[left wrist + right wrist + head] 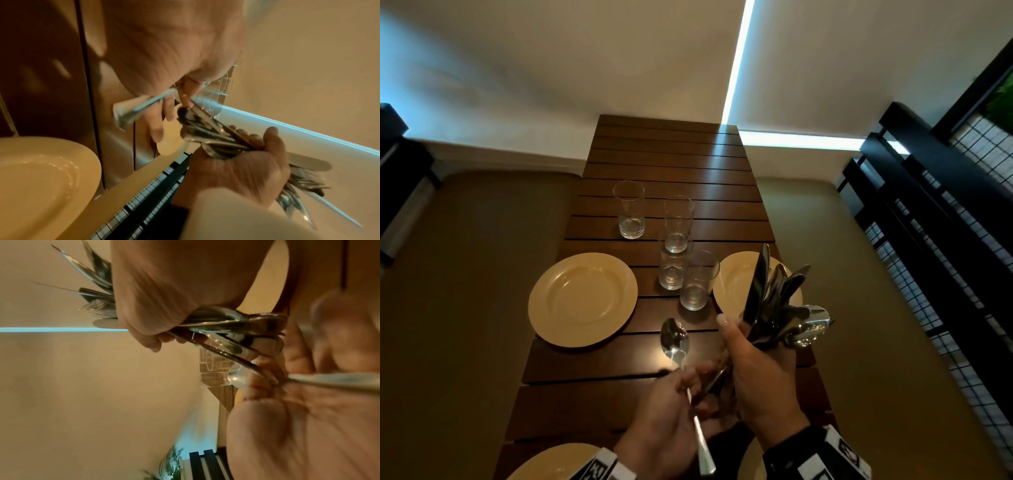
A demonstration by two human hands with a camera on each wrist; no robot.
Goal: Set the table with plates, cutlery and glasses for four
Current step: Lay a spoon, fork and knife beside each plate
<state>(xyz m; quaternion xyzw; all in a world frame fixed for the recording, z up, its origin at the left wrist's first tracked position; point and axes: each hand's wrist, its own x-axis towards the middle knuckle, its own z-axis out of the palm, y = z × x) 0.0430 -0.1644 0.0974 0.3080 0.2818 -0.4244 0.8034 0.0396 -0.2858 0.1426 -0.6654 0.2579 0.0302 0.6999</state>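
While cutlery (770,301) is being gripped in the right hand (760,373), a spoon (674,337) is being pinched by the left hand (667,428), lower centre.

This looks like a restaurant or café booth. A long slatted wooden table (671,178) runs away from the camera between two tan padded bench seats (465,274), with its far end against a plain wall lit by a strip light (736,65). To the table's right stands a black partition with wire mesh panels (945,240).
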